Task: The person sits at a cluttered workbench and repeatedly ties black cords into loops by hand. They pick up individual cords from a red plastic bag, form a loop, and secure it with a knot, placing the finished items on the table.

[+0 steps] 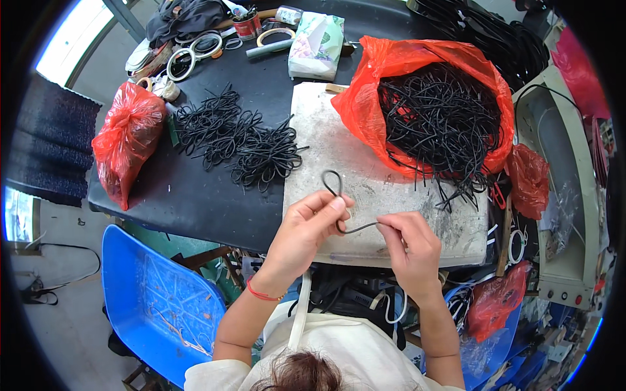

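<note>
A thin black cord (332, 180) is bent into a small loop that stands up from my left hand (312, 225), whose thumb and fingers pinch its base. From there the cord runs right to my right hand (412, 246), closed on its end between thumb and fingertips. Both hands are over the front part of a worn whitish board (313, 140). Several piles of looped black cords (244, 140) lie on the black table left of the board. At the board's back right, an open red plastic bag (365, 98) holds a large tangle of loose black cords (443, 111).
A tied red bag (129, 140) stands at the table's left. Tape rolls (180, 64), a red can (246, 27) and a tissue pack (316, 49) line the back. A blue bin (150, 293) sits below left. Right of the board stands a beige machine (554, 176).
</note>
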### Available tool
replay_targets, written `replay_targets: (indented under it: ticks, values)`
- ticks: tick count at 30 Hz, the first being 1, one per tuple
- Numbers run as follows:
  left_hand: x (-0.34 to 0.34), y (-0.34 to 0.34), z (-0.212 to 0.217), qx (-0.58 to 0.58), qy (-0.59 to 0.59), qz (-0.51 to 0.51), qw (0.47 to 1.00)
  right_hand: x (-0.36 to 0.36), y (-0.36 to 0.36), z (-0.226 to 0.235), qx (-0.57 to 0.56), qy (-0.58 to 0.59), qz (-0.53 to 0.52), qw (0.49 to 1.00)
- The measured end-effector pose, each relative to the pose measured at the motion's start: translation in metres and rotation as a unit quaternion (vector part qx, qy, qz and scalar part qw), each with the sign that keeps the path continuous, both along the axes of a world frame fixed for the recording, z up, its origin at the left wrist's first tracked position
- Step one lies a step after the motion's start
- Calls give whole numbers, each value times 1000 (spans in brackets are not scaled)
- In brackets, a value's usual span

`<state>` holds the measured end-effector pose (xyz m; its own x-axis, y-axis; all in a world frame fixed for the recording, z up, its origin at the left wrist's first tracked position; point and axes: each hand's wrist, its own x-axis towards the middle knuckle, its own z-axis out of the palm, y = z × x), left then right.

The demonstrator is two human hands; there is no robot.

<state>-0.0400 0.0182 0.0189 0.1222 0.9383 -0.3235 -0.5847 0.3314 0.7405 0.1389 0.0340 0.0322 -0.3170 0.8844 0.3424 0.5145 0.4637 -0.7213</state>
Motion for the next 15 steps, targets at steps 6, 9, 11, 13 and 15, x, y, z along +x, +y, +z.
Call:
replay_targets:
  ticks: [6,9,11,13,15]
  values:
    - [6,-7,-3,27,96,-82,992,-12,9,1,135,-34,61,988]
    - [10,-8,1,46,144,-87,985,-13,6,-4,132,-10,32,991]
    - [12,-8,1,59,170,-83,980,-12,4,-3,96,9,19,995]
    - [13,-8,0,74,187,-72,977,-9,1,1,71,0,8,997]
    - [12,-8,4,15,167,-57,984,0,3,6,61,-31,3,998]
